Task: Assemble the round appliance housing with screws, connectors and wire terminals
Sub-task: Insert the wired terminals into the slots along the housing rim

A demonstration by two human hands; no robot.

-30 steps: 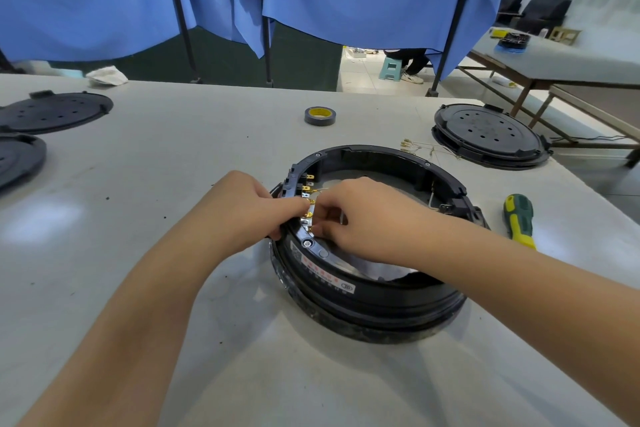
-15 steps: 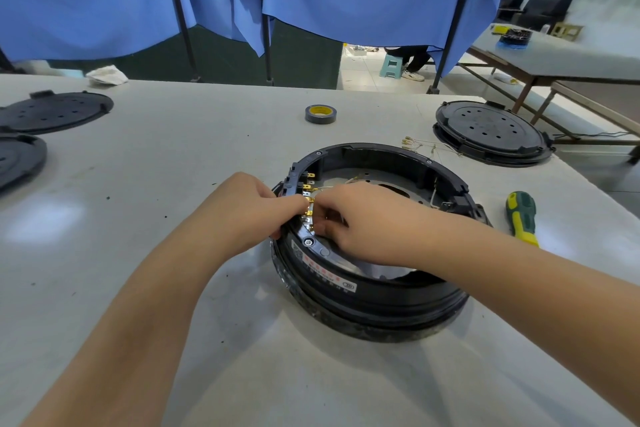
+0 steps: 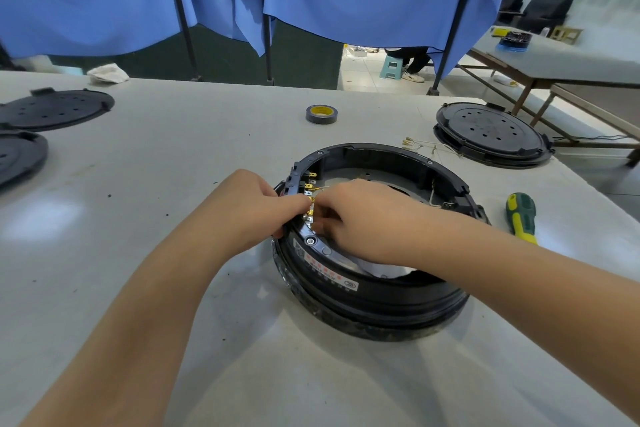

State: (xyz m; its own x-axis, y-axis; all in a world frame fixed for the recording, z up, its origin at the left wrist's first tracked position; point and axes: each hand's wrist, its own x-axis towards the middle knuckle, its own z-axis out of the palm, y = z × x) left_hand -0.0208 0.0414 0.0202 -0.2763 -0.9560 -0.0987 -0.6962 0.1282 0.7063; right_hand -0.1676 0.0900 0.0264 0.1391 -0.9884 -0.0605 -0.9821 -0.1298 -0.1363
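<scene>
A round black appliance housing lies open side up on the white table, slightly right of centre. Brass wire terminals line the inside of its left rim. My left hand grips that left rim from outside, thumb and forefinger reaching over at the terminals. My right hand is inside the housing, fingers curled and pinching a small brass terminal with a thin wire against the rim. The fingertips hide the exact contact. Loose wires with brass terminals lie behind the housing.
A green and yellow screwdriver lies right of the housing. A roll of tape sits behind it. Black round covers rest at the back right and far left. Blue curtains hang behind the table.
Both hands stay at the left rim with only slight finger movement at the terminals. The camera has shifted a little.
</scene>
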